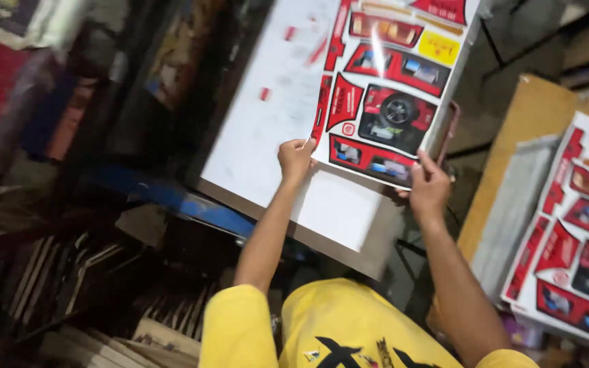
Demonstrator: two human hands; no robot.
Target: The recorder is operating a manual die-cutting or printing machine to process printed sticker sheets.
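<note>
Near: yellow shirt. Left hand pinches printed sheet's near-left corner; right hand grips its near-right edge, fingers closed. I judge it mid-placement on the white board; squaring edges seems needed. Right: sheet stack.

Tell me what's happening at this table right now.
A person in a yellow shirt holds a printed red and white sheet of die-cut box artwork with both hands. The left hand grips its lower left corner and the right hand holds its lower right edge. The sheet hangs just above a white board on the work surface. A stack of similar printed sheets lies to the right, beside a brown cardboard panel.
</note>
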